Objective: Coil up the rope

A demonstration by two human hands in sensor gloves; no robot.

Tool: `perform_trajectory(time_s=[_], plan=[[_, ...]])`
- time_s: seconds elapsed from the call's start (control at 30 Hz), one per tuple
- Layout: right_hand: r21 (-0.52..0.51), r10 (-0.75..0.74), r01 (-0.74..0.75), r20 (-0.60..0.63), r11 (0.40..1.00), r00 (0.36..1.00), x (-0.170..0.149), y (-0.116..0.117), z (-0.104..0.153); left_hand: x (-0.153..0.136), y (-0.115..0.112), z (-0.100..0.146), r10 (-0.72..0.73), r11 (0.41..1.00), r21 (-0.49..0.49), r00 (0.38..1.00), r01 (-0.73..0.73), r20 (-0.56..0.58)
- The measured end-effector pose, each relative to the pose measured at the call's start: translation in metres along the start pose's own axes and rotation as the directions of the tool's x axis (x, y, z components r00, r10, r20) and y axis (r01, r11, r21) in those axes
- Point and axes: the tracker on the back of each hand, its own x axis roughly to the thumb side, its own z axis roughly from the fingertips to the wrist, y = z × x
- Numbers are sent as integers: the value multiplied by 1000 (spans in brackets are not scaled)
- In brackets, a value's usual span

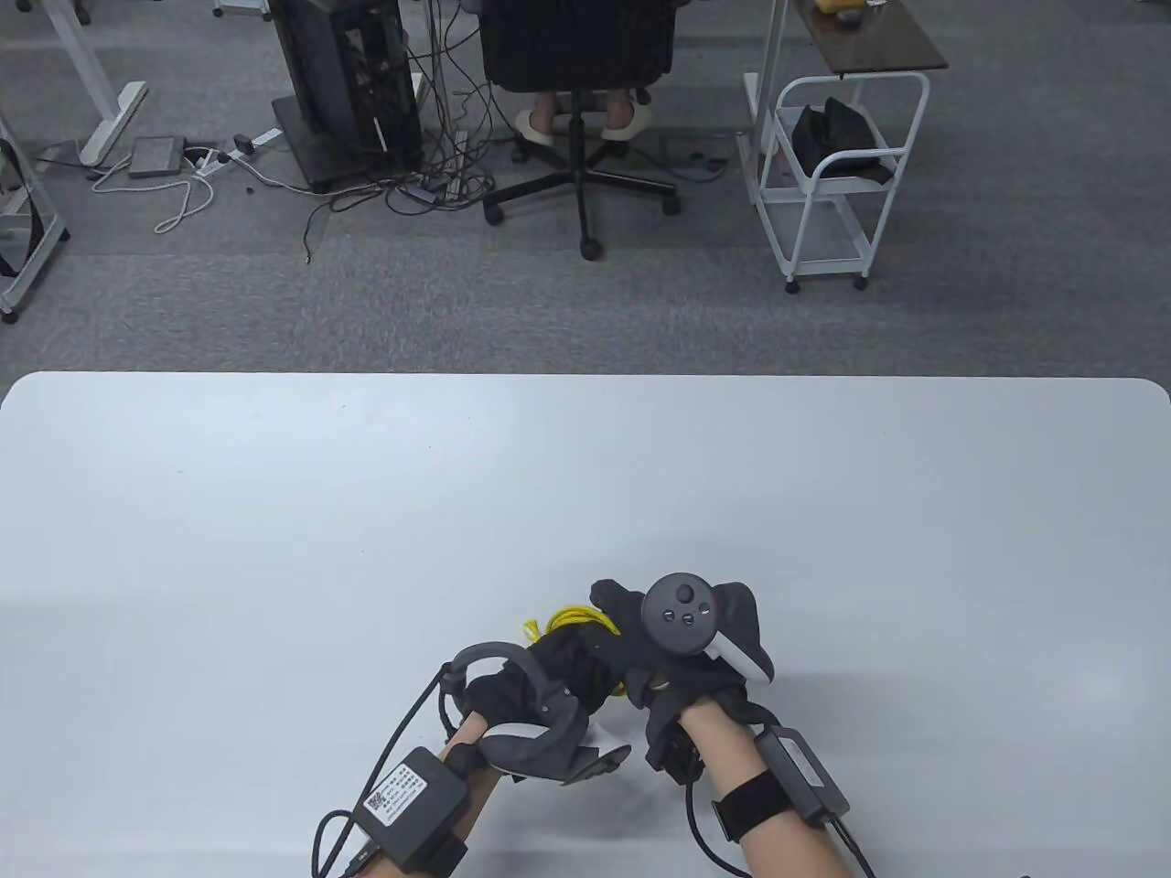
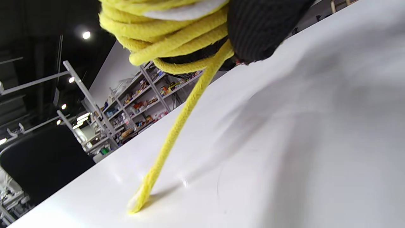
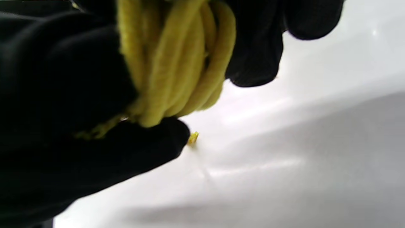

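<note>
A yellow rope (image 1: 574,622) is wound into a coil of several loops between my two hands near the table's front edge. My left hand (image 1: 549,681) holds the coil from the left. My right hand (image 1: 640,631) grips the same coil from the right, its fingers closed around the loops (image 3: 177,63). In the left wrist view the coil (image 2: 164,34) hangs at the top, and one loose end (image 2: 177,126) runs down until its frayed tip touches the table. In the table view most of the coil is hidden by both gloves.
The white table (image 1: 366,512) spreads wide to the left, right and far side of my hands. Beyond its far edge are an office chair (image 1: 578,101) and a white cart (image 1: 837,174) on the floor.
</note>
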Motion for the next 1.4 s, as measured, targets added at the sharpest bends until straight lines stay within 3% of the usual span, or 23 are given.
perform_trajectory(time_s=[0.33, 0.6, 0.9, 1.13, 1.27, 1.4], plan=[[-47, -8, 8, -6, 999, 1000, -4, -5, -2, 3, 3, -1, -62, 998, 34, 998, 61, 21], [-114, -197, 189, -59, 975, 979, -22, -12, -1, 0, 6, -4, -97, 995, 33, 995, 98, -31], [-114, -355, 341, -147, 933, 923, -41, -9, -3, -5, 4, -1, -66, 997, 36, 997, 67, -37], [-141, -307, 284, -179, 948, 935, -45, -11, -2, -3, 3, -2, -80, 996, 29, 996, 81, -37], [-215, -184, 125, -282, 969, 942, -63, -15, 3, -9, 7, 5, -49, 995, 80, 998, 52, -37], [-169, -178, 123, -367, 978, 913, -84, -19, 7, -26, -1, 9, 7, 999, 41, 991, -2, -133]])
